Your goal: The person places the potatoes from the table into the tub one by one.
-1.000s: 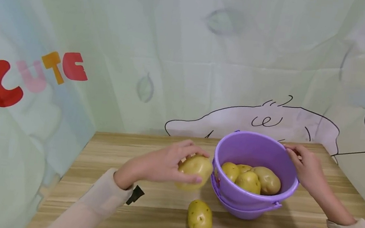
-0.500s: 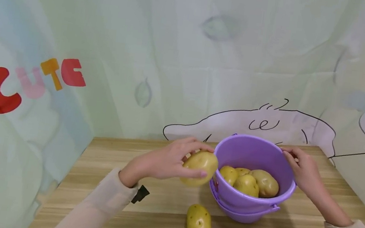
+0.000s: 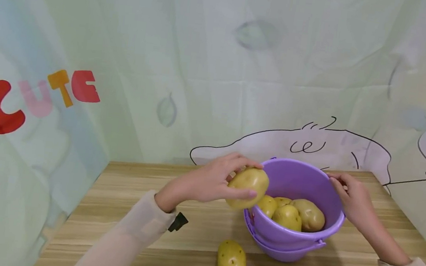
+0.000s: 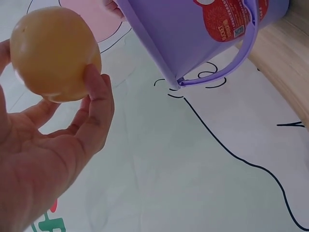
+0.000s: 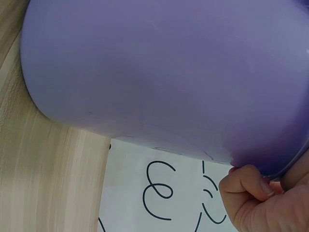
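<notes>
My left hand [image 3: 217, 180] grips a large yellow potato [image 3: 249, 185] between thumb and fingers, raised at the left rim of a purple bucket [image 3: 296, 238]. In the left wrist view the same potato [image 4: 55, 53] shows up close, with the fingers bent around its side. My right hand [image 3: 356, 199] pinches the bucket's rim at the right; in the right wrist view its curled fingers [image 5: 246, 186] sit at the rim, beside the bucket wall [image 5: 145, 72]. Several potatoes [image 3: 288, 217] lie inside the bucket.
One more potato [image 3: 231, 262] lies on the wooden table [image 3: 114, 223], in front of the bucket and to its left. The bucket's handle [image 3: 290, 251] hangs down at the front. Behind the table stands a printed curtain [image 3: 213, 62].
The left hand has carried its potato up and to the right, from beside the bucket to its left rim. The right hand keeps its hold on the rim.
</notes>
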`<state>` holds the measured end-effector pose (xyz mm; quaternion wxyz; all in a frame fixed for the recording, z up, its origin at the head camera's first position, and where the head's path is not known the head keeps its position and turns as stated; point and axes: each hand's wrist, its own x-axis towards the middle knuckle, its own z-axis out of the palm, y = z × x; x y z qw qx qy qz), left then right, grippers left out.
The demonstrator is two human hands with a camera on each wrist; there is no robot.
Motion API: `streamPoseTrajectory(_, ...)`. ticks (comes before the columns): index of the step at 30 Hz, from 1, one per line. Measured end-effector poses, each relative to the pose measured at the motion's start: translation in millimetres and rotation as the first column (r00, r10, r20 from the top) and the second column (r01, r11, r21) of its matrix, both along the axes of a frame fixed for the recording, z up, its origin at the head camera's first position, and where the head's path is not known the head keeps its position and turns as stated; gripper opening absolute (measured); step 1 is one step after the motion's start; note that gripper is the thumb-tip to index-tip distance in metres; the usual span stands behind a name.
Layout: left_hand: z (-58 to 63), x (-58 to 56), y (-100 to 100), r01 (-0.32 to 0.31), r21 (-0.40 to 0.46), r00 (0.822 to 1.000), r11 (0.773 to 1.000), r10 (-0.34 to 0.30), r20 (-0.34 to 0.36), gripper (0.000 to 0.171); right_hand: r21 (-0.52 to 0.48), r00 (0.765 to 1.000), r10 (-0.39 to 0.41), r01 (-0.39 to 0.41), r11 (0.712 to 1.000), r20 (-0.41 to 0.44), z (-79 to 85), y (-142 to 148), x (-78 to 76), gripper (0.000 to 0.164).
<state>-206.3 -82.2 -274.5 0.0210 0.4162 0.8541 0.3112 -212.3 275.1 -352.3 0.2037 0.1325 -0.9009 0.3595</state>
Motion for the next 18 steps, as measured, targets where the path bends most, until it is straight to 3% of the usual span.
streamPoseTrajectory(18,-4.3,-11.9,32.6,-0.033,-0.011,0.999,0.999,0.033,0.011,0.061,0.002,1.0,-0.001,0.001,1.0,-0.027,-0.3,-0.3,-0.7,0.024)
